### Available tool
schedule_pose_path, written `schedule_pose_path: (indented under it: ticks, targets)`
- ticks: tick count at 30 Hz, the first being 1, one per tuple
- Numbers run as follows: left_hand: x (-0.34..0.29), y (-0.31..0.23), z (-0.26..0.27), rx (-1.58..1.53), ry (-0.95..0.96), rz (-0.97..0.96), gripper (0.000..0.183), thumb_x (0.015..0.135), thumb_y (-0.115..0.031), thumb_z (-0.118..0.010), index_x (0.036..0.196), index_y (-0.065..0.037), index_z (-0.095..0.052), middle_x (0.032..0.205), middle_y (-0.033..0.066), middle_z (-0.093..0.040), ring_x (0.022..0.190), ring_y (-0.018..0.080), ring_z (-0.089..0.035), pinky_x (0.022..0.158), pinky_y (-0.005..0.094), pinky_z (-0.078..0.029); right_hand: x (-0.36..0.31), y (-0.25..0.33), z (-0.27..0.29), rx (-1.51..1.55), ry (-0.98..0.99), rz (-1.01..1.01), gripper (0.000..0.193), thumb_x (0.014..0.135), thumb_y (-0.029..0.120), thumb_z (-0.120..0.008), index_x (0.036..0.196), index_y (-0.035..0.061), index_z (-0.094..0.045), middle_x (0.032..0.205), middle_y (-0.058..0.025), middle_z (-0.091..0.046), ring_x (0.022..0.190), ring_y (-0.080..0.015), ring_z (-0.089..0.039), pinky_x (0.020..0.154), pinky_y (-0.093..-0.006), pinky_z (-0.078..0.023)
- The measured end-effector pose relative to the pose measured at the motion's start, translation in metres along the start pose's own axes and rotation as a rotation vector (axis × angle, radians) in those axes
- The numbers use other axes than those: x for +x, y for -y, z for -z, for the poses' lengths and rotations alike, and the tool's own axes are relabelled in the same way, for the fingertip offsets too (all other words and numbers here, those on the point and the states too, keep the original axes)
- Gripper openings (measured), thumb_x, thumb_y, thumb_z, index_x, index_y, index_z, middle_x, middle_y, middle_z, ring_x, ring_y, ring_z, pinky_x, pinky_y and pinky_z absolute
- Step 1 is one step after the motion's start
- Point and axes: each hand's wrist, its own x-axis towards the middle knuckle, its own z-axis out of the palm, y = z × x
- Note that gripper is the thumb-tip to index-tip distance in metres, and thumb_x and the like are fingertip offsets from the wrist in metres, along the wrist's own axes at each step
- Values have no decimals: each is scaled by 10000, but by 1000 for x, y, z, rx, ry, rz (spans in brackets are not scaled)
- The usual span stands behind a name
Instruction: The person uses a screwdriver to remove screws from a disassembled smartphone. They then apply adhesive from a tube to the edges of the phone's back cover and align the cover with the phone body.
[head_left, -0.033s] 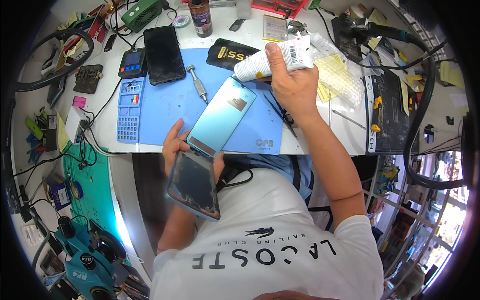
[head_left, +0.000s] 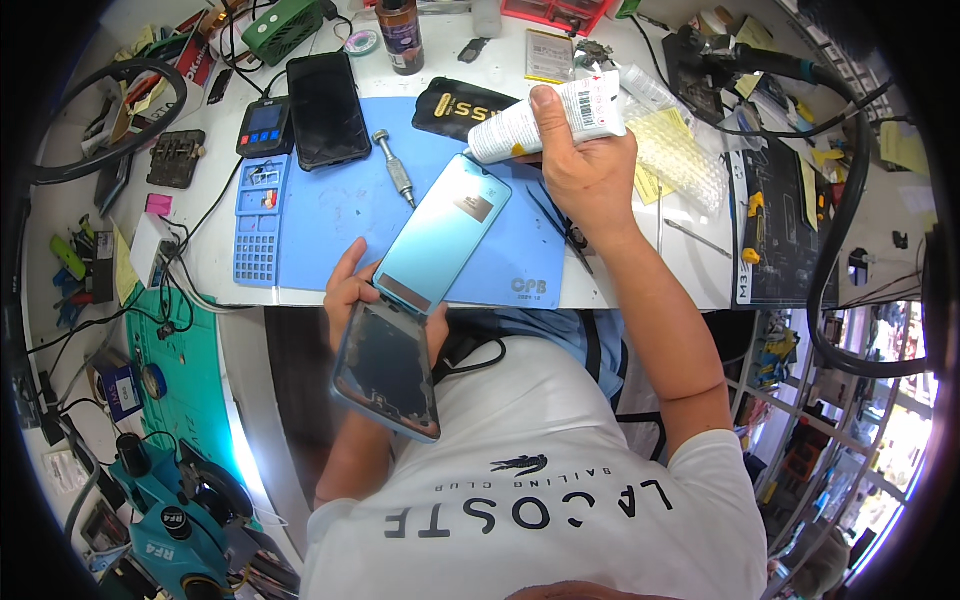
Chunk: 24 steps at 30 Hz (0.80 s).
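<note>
My left hand [head_left: 348,292] grips an opened phone from beneath, at the joint between its two halves. The nearer half is a dark phone frame [head_left: 385,362] with worn residue round its edge. From its top end, a shiny pale blue phone panel [head_left: 445,235] with a small label reaches out over the blue work mat [head_left: 330,235]. White and crumpled, a glue-like squeeze tube [head_left: 550,120] is closed in my right hand [head_left: 592,180], thumb on top. Its nozzle end meets the panel's far edge; whether anything comes out cannot be seen.
On the mat lie a screwdriver [head_left: 395,170] and tweezers [head_left: 560,225]. A black phone [head_left: 328,110] rests at its far left edge, beside a small device with a screen [head_left: 264,125]. Bubble wrap [head_left: 685,165] sits right. A bottle [head_left: 402,38] stands behind. A teal microscope [head_left: 180,530] is lower left.
</note>
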Motion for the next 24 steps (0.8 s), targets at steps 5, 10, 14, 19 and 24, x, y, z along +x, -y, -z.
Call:
schedule_pose_path:
  ticks: [5,10,14,19,24]
  targets:
    - [5,5,-3,-18,-19,-13,827,676,-78,-945,1281,-11,-386,1501,216,-433,1284,297,-580,1078,405,-538,3,2,3,-37,15,4,396,1026,327,-726,984,-65,-750,838,-162,-780,764,-189,-740,709,-341,-576]
    - [5,3,-3,-18,-8,-4,813,683,-75,-941,1272,-16,-385,1505,222,-428,1285,299,-578,1078,407,-538,2,-1,9,-40,15,-44,392,1020,326,-730,980,-64,-745,825,-156,-776,724,-185,-730,681,-340,-573]
    - [5,4,-4,-85,-23,2,797,694,-69,-934,1244,-39,-358,1489,237,-454,1285,305,-579,1077,408,-532,0,0,14,-32,23,-65,389,1018,324,-732,981,-63,-745,816,-147,-772,685,-175,-715,653,-335,-567]
    - [6,-8,0,-40,13,61,783,707,-58,-928,1221,-56,-336,1420,252,-528,1271,306,-595,1071,406,-510,0,2,11,0,23,-75,384,1015,324,-736,986,-59,-745,811,-142,-772,683,-170,-712,656,-330,-567]
    - [6,-11,1,-14,21,100,779,705,-64,-931,1227,-40,-353,1396,252,-543,1251,300,-607,1062,402,-505,3,5,3,-5,38,-70,393,1013,334,-739,988,-58,-743,819,-149,-778,698,-180,-724,675,-332,-573]
